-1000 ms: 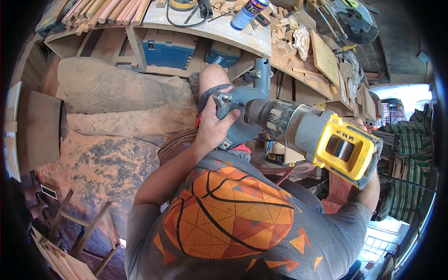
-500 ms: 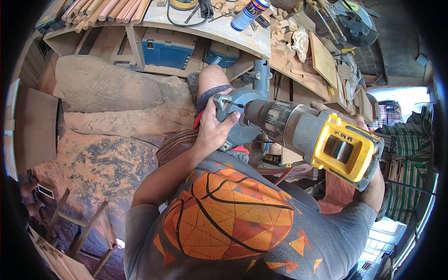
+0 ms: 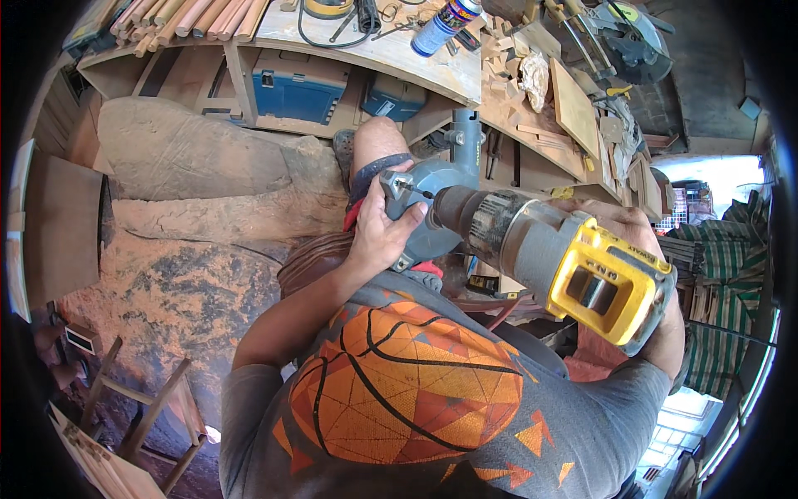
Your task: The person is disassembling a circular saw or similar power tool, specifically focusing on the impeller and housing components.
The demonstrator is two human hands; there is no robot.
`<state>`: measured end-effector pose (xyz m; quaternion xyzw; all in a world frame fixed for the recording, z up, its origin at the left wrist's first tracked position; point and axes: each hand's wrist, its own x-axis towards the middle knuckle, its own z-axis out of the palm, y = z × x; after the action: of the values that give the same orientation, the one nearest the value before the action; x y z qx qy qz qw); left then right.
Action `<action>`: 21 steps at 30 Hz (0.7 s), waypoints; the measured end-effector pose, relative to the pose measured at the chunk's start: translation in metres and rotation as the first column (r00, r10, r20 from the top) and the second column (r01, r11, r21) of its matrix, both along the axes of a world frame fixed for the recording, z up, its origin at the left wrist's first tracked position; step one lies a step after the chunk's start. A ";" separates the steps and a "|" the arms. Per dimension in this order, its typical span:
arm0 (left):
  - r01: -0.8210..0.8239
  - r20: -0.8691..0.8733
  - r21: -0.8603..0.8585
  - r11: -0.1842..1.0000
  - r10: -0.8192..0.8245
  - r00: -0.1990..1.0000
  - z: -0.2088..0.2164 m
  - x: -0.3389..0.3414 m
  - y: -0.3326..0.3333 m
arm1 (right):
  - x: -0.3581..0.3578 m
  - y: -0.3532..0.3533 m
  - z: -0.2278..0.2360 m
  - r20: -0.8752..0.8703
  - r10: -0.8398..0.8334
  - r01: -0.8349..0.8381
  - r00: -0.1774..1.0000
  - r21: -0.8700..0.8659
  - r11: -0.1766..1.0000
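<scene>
My right hand (image 3: 625, 218) wraps round a yellow and grey power drill (image 3: 514, 239) from its far side; the drill partly hides the fingers. Its chuck (image 3: 453, 209) points left, and a dark thin bit reaches toward a metal corner piece. That corner belongs to a round grey housing (image 3: 436, 241) with a tube (image 3: 465, 141) on its far side, held over my lap. My left hand (image 3: 381, 224) grips the housing's left edge, thumb on the near side and fingers round the corner. Whether the bit touches the metal, I cannot tell.
Ahead stands a workbench (image 3: 366, 51) with wooden dowels (image 3: 195, 18), a spray can (image 3: 445, 27) and blue toolboxes (image 3: 299, 87) beneath. Wood offcuts cover the right bench, near a circular saw (image 3: 628, 50). Sawdust coats the floor; a wooden frame (image 3: 154, 403) stands lower left.
The drill's rear end has swung toward me and a little left, and my right hand moved with it. My left hand and the grey housing have hardly moved.
</scene>
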<state>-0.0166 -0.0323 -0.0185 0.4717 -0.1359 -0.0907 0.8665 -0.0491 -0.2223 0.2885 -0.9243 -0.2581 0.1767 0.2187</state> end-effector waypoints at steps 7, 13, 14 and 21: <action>-0.007 0.021 0.046 0.999 0.006 1.000 -0.001 0.000 0.000 | 0.001 -0.004 0.006 -0.045 -0.003 0.003 0.999 -0.018 1.000; 0.026 -0.009 -0.033 0.999 -0.027 1.000 -0.002 0.002 -0.012 | -0.005 -0.001 0.011 -0.068 -0.060 0.056 0.996 -0.056 0.997; -0.015 -0.013 -0.017 1.000 0.015 1.000 -0.007 0.001 -0.008 | 0.000 -0.004 0.005 -0.074 -0.020 0.017 0.997 -0.050 0.999; 0.015 0.003 0.037 0.999 -0.015 1.000 -0.009 0.001 -0.007 | 0.000 0.008 0.004 0.022 -0.055 0.056 0.998 -0.028 0.998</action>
<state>-0.0158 -0.0397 -0.0279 0.4869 -0.1394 -0.0991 0.8566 -0.0488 -0.2142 0.2926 -0.9360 -0.2321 0.1646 0.2074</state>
